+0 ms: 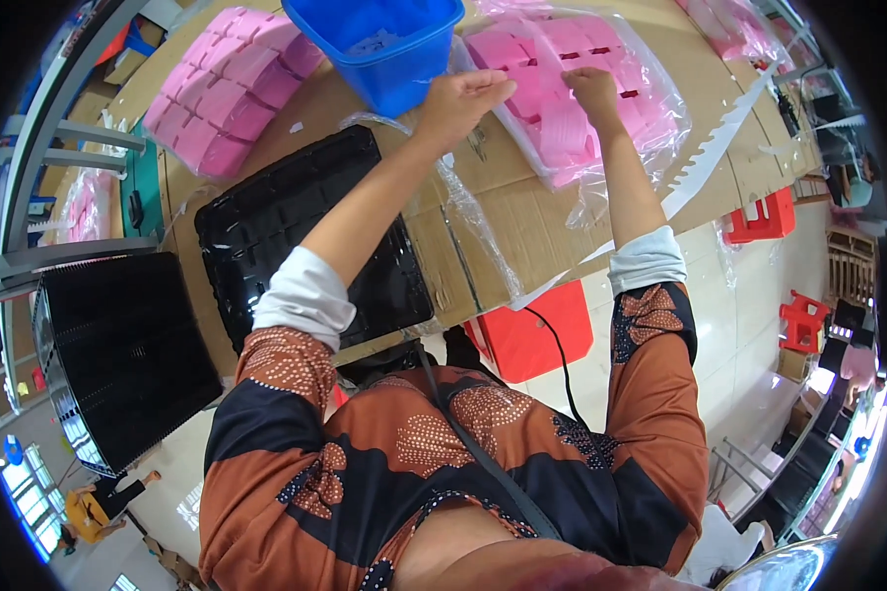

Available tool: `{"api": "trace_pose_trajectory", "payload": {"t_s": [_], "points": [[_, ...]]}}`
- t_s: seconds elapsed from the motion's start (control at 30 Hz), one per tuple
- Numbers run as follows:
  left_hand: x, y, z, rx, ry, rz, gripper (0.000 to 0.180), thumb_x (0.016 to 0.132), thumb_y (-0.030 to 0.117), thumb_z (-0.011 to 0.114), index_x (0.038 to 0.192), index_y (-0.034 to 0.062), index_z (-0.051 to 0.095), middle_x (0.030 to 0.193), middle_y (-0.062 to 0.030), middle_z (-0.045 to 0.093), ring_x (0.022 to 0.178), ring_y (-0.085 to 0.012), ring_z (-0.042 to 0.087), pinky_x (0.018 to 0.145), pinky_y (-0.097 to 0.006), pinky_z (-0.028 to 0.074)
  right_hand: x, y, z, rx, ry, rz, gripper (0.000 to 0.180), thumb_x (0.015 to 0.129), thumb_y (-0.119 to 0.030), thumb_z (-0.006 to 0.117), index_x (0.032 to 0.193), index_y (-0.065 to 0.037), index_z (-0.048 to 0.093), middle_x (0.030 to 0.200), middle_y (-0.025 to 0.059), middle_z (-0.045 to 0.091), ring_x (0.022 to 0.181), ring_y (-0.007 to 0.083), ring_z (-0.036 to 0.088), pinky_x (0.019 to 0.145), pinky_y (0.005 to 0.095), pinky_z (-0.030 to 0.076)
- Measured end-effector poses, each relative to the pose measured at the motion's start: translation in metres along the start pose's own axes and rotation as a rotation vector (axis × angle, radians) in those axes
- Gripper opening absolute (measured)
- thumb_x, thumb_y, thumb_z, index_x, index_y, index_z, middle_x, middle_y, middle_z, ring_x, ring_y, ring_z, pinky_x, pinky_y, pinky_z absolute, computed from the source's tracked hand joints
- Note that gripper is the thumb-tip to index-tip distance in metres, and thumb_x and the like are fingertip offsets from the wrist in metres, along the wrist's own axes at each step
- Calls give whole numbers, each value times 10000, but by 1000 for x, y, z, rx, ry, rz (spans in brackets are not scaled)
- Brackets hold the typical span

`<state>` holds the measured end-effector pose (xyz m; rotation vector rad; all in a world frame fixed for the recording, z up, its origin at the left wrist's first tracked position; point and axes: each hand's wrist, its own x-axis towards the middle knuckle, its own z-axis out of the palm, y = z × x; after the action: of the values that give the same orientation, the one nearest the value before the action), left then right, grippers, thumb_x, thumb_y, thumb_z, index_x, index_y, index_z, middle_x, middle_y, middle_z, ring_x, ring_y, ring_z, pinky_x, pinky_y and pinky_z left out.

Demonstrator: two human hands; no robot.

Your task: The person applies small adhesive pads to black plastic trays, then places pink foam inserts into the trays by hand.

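My left hand (460,104) is beside the near right side of a blue plastic bin (396,74), its fingers stretched toward the right. Nothing shows clearly between them. Over a clear plastic bag of pink slotted pieces (574,128), my right hand (593,94) is closed, with its fingertips bent down at the pink pieces. Whatever those fingers hold is hidden. Several pink pieces lie in rows inside the opened bag, and one pale pink strip stands out loosely below the right hand. Some small clear scraps rest inside the bin.
Left of the bin sits another pink stack (232,89). A black moulded tray (306,231) lies on the cardboard-covered table (498,241) under my left forearm. A black ridged box (128,355) stands farther left. White toothed strip (719,143) lies right; a red stool (537,335) is below the edge.
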<state>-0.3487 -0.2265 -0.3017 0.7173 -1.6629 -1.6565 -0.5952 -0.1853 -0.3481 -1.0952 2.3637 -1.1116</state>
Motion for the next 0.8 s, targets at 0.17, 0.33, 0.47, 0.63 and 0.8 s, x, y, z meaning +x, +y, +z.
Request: {"api": "trace_pose_trajectory", "payload": {"t_s": [0.17,0.33,0.47,0.63,0.8], "points": [[14,-5,40,-96,-52,-65,693,739,417,664,1210,-40,440,1165,-128,516,1059,-162,491,902,-272,386,-15,-36,-39,464,-85,-20,196,704,-173,671,759,14,654,657,41,606,563,101,508,530,239,418],[-3,4,36,-119,-60,46,683,706,354,713,1220,5,430,1166,-182,501,1097,-235,484,888,-298,413,-77,-100,-43,611,-49,-102,134,735,-111,634,760,20,651,645,14,591,552,82,484,513,210,398],[-54,21,6,-111,4,7,472,749,242,685,1120,5,516,1000,-116,600,946,-170,568,791,-263,456,-117,-123,2,569,-136,-270,104,758,-88,624,788,9,646,648,0,580,550,50,469,486,183,362],[-141,14,-71,-197,245,-79,183,818,63,562,987,0,593,839,-67,633,686,-114,602,601,-208,468,-185,-158,86,384,-323,-477,141,765,-119,617,809,14,634,664,47,610,627,95,553,581,224,446],[-223,-22,-152,-303,485,-305,224,838,106,565,1044,17,568,872,-62,629,734,-118,609,602,-201,474,-242,-154,145,306,-266,-646,167,732,-170,621,818,-26,624,865,106,602,810,280,579,700,335,461]]}}
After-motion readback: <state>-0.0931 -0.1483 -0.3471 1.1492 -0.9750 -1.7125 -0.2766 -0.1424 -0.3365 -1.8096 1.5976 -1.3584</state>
